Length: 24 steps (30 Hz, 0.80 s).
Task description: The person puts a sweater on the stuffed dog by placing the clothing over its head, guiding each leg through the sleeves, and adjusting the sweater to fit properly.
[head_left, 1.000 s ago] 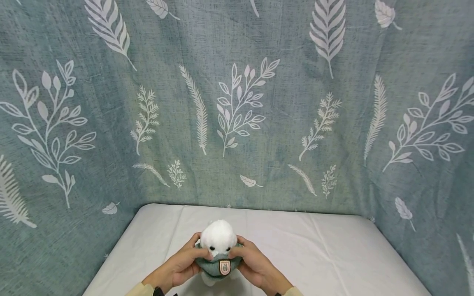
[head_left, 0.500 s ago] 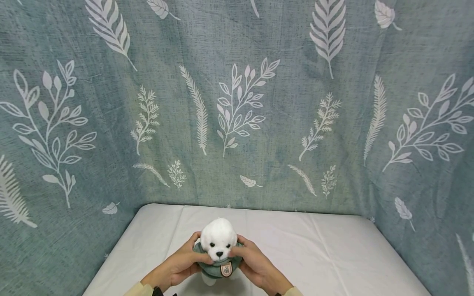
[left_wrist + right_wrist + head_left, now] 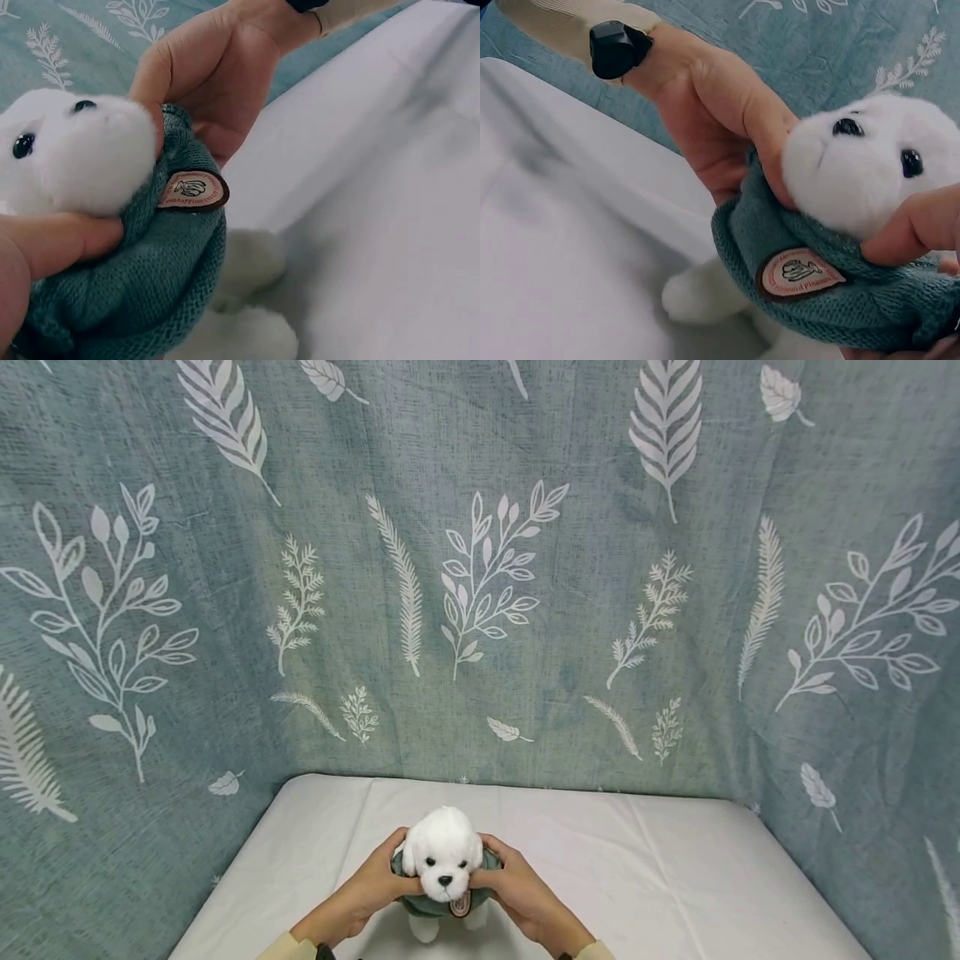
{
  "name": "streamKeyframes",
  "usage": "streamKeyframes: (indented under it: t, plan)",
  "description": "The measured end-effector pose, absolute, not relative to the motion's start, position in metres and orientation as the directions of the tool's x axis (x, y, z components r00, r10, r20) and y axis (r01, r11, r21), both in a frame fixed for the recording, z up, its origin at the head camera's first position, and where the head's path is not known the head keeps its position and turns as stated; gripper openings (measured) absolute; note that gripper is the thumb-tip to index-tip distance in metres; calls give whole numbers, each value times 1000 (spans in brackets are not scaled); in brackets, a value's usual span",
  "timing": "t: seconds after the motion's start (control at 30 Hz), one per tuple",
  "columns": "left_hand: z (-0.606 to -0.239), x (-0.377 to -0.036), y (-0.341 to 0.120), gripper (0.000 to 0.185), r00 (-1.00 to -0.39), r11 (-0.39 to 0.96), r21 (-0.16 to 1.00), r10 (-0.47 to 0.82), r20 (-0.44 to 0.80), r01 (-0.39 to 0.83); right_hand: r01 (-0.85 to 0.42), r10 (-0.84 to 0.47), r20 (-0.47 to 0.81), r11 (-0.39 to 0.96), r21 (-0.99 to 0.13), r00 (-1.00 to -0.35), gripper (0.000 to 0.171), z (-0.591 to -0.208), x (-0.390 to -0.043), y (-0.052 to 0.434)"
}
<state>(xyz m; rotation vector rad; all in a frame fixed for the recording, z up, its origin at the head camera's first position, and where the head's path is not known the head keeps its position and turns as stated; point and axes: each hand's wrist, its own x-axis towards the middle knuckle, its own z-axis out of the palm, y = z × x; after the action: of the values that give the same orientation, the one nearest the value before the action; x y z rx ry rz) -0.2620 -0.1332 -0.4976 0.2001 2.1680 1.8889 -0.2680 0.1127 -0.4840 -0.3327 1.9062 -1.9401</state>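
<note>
A white plush dog (image 3: pixel 444 847) with black eyes and a black nose faces me at the front of the table, its head fully out of the neck of a green knitted sweater (image 3: pixel 150 266). An oval pinkish patch (image 3: pixel 799 274) is sewn on the sweater's chest. My left hand (image 3: pixel 378 881) grips the sweater on the left side of the dog, thumb tucked at the collar under the cheek. From the other side my right hand (image 3: pixel 517 885) grips it the same way. White front paws (image 3: pixel 244 334) show below the hem. The fingers behind the dog are mostly hidden.
The dog is over a white-covered table (image 3: pixel 615 868) with faint creases. A blue-green curtain (image 3: pixel 525 610) with white leaf prints surrounds the table at the back and both sides. A black device (image 3: pixel 615 49) is strapped at the left wrist.
The dog's head has come up out of the sweater: first its muzzle was covered, then the nose showed, and now the whole face and ears are out. Both hands stay nearly in place.
</note>
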Motion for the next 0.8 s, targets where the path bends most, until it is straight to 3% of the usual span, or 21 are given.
streamKeyframes:
  t: [0.27,0.57,0.8]
  plan:
    - [-502,-266,-136,78,-964,236,972,256,-67,-5,97,-425,-100,29,-995,-900,65,-494,-274,118]
    - [-507,-270,-143,90,-946,231,972,322,-32,46,30,-363,-102,198,-980,-926,70,-502,-279,119]
    - [-511,-271,-145,100,-947,241,968,322,-12,70,-72,-404,-39,256,-964,-914,76,-502,-276,120]
